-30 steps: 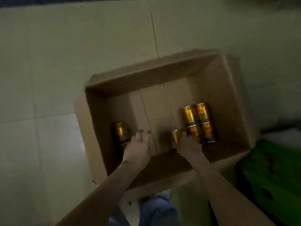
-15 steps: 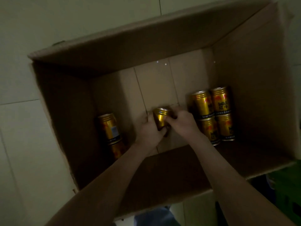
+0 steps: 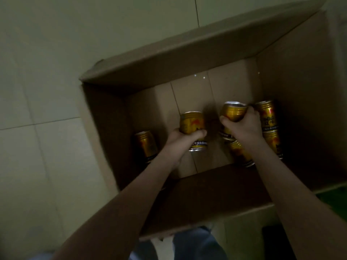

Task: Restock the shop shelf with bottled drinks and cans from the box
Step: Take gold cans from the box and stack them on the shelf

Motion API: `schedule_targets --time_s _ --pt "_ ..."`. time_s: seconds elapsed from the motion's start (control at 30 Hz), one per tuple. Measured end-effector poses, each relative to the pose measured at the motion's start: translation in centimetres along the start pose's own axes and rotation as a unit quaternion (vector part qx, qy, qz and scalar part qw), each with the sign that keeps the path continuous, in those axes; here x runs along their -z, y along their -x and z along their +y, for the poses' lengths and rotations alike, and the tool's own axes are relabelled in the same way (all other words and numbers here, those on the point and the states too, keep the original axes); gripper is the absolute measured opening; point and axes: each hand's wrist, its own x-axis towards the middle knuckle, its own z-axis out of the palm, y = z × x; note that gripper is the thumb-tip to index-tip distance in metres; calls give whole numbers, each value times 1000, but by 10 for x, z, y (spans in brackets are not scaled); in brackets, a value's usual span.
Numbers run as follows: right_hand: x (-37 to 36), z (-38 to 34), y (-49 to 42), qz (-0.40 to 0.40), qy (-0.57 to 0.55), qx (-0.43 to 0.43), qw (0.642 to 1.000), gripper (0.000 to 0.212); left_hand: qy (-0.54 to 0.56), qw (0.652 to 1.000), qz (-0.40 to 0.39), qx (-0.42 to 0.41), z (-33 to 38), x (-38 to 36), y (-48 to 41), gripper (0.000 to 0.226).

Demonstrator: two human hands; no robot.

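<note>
Gripping a gold can apiece inside the cardboard box (image 3: pixel 187 59), the left hand (image 3: pixel 185 136) wraps the centre can (image 3: pixel 191 122), the right hand (image 3: pixel 244 126) the raised can (image 3: pixel 232 112) toward 2 o'clock. Spare cans (image 3: pixel 267 117) stand at 3 o'clock, a lone can (image 3: pixel 146 145) at 9 o'clock.

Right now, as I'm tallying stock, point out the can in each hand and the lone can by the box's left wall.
Left can (image 3: pixel 191 122): head view, gold side above the left hand (image 3: pixel 178 139).
Right can (image 3: pixel 232 113): head view, gold side above the right hand (image 3: pixel 244 126).
Lone can (image 3: pixel 146 144): head view, gold side below its rim.
</note>
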Motion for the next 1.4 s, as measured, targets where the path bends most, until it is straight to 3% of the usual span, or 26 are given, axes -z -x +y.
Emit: schedule_targets --time_s 0.07,0.13,0.23,0.3,0.43,0.53,0.6,0.7,0.9,1.1,1.2,1.27,1.33,1.4 --pt "32 -32 36 -50 -197 -48 978 56 30 999 -40 -16 29 16 47 37" --pt "74 -71 79 -120 -365 -90 919 51 56 996 -68 -35 63 31 102 31" --pt "138 -130 143 -165 -485 -115 851 72 57 990 -102 -76 116 51 196 38" --pt "184 -174 190 -193 -536 -119 813 82 38 987 -120 -102 155 61 266 33" --pt "280 -251 287 -237 -575 -88 778 64 -9 974 -167 -151 221 76 403 26" --pt "347 -290 353 -264 -615 -23 743 82 -8 963 -210 -168 260 86 488 36" --pt "389 -306 395 -268 -618 20 739 91 -10 953 -246 -176 281 90 535 44" --pt "445 -316 465 -258 -621 81 736 81 -38 925 -313 -211 307 87 608 51" --pt "532 -318 616 -128 -632 178 743 94 -165 836 -414 -321 332 48 757 45" --pt "602 -284 751 110 -593 244 760 102 -239 755 -482 -375 306 -16 887 52" --pt "622 -244 820 195 -590 271 735 94 -294 698 -524 -389 273 -52 945 60" --pt "629 -211 868 257 -572 283 725 78 -317 658 -552 -401 242 -78 980 64" --pt "631 -175 918 321 -558 287 709 54 -329 621 -584 -407 202 -104 1013 59" --pt "630 -135 967 379 -542 281 696 48 -334 588 -614 -406 153 -127 1045 53"
